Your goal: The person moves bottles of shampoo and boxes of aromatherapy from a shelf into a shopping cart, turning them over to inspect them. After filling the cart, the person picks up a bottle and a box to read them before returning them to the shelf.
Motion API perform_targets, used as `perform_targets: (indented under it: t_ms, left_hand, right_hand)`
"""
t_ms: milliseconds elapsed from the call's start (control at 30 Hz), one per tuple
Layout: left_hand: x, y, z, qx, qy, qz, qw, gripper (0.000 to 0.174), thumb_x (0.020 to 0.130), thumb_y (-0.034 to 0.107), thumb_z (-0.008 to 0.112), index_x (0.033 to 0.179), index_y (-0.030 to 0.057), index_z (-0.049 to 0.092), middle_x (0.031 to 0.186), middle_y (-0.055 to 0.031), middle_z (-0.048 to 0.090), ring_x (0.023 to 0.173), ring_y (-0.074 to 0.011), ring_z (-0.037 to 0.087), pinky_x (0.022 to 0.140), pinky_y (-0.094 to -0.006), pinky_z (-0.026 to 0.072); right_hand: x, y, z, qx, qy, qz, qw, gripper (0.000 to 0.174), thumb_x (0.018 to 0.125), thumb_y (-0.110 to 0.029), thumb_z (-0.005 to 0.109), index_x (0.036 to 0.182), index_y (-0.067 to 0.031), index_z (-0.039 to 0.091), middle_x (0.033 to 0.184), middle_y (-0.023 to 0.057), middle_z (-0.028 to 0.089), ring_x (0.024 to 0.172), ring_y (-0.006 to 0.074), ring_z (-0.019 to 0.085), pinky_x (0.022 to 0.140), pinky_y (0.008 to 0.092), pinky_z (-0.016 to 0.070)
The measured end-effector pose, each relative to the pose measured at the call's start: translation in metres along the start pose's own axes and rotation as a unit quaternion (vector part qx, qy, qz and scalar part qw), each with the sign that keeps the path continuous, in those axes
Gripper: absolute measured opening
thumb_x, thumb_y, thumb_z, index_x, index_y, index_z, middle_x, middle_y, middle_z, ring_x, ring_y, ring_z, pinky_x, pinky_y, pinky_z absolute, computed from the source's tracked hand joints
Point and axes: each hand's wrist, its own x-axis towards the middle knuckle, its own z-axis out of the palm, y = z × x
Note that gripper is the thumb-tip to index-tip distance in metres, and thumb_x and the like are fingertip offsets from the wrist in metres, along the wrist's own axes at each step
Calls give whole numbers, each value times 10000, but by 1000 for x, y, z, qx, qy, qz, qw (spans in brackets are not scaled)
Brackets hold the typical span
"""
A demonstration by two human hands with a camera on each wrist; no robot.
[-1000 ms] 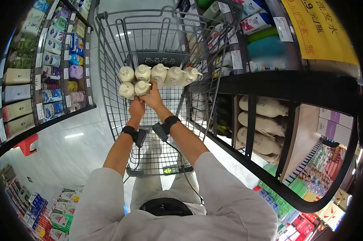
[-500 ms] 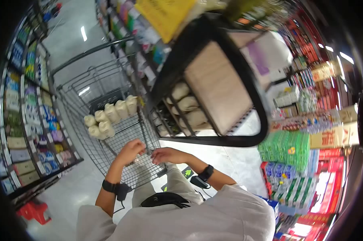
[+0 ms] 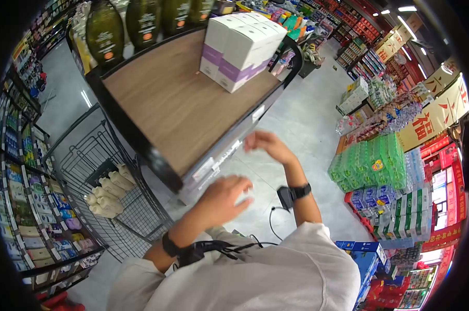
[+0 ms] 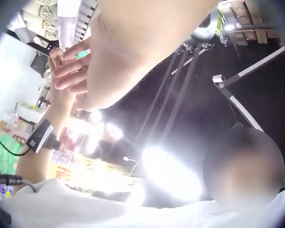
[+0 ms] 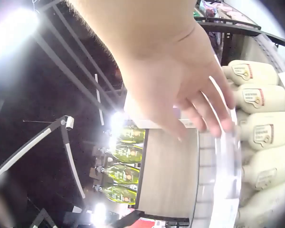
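My left hand [image 3: 221, 202] is in the air at the near edge of a wooden display shelf [image 3: 177, 109], fingers spread and holding nothing. Farther right, my right hand [image 3: 268, 145] reaches along the shelf's price-tag edge, also with nothing in it. In the right wrist view its fingers are loosely bent in front of the shelf edge, and cream-coloured bottles [image 5: 263, 128] lie in a row beside them. Several cream pump bottles [image 3: 112, 184] are inside the wire shopping cart [image 3: 141, 217] at the left.
White and purple boxes [image 3: 239, 52] stand on the shelf's far right corner. Dark green bottles [image 3: 143, 23] line its back. A black frame [image 3: 125, 129] edges the shelf. Green-wrapped bottle packs [image 3: 372, 163] are stacked on the right, and stocked shelves [image 3: 29, 207] run along the left.
Both hands have left the pump bottles in the cart and moved right to the display shelf. The view has turned right, so the cart now appears farther left.
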Motion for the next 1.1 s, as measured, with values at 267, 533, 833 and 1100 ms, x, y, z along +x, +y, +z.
perform_targets:
  t_ms: [267, 533, 833, 1100]
  left_hand:
    - [173, -76, -19, 93, 321, -88, 938, 549, 810, 223, 711, 1255, 16, 466, 1174, -217, 571, 1090, -372, 569, 915, -435, 470]
    - [261, -161, -49, 71, 358, -167, 916, 977, 677, 185, 808, 1469, -31, 280, 1416, -274, 417, 1364, -389, 362, 1113, -416, 339]
    - [241, -168, -34, -99, 366, -119, 918, 804, 674, 90, 797, 1393, 16, 446, 1296, -171, 534, 1142, -262, 565, 966, -357, 467]
    - [207, -133, -16, -109, 301, -80, 944, 702, 748, -4, 734, 1384, 16, 436, 1265, -122, 586, 1121, -227, 550, 952, -368, 472]
  right_hand:
    - [134, -1, -99, -24, 318, -153, 935, 436, 821, -103, 669, 1211, 46, 541, 1186, 180, 636, 1019, 233, 645, 808, 310, 508]
    - [198, 9, -91, 10, 402, -199, 894, 567, 696, -138, 759, 1175, 65, 534, 1127, 172, 573, 1000, 279, 608, 879, 369, 501]
    - [136, -7, -32, -171, 419, -306, 838, 545, 728, -61, 706, 1195, 14, 435, 1284, 220, 455, 1248, 389, 434, 1042, 479, 372]
    - [129, 5, -90, 60, 220, -253, 940, 947, 665, -118, 831, 1470, -23, 341, 1352, 157, 500, 1242, 263, 493, 918, 424, 494]
